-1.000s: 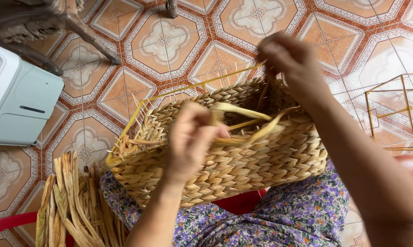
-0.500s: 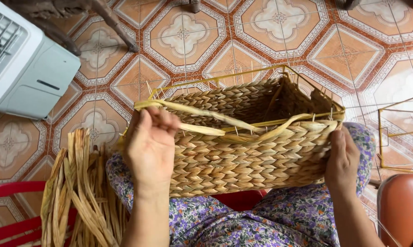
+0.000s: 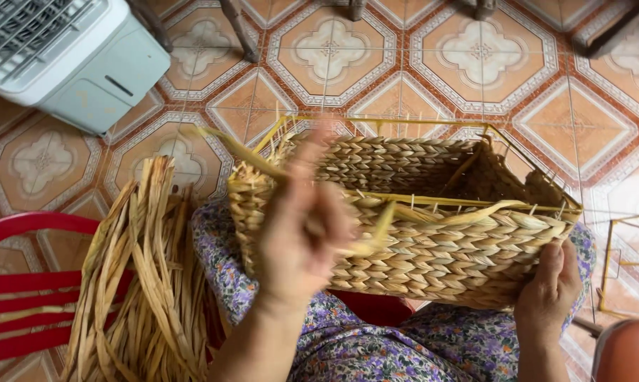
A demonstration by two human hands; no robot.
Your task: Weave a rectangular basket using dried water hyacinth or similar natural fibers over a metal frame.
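While my left hand [image 3: 302, 233] is blurring in front of the basket, its fingers are pinching a flat yellowish strand [image 3: 376, 230] that is running from the grip across the near rim. I am seeing the grip pressed together on that strand, though the blur is hiding exactly which fingers are closing on it. My right hand [image 3: 549, 290] is cupping the woven basket [image 3: 433, 247] at its near right corner, fingers spread flat against the braided wall and steadying it. The basket is resting on my lap, over the flowered cloth [image 3: 355, 346], tilted slightly toward me, with a thin yellow wire frame [image 3: 404, 122] standing above the unfinished rim.

I am judging that the weaving is well along: the walls are braided nearly up to the frame, and the strand in hand is being worked along the top edge. The next move, as I read it, is calling for steady tension and a firm hold at the corner.

A bundle of dried strands [image 3: 146, 283] is lying just beside my left knee, across a red chair [image 3: 22, 290], and a white fan unit [image 3: 72, 56] is standing on the tiled floor [image 3: 475, 64] beyond.
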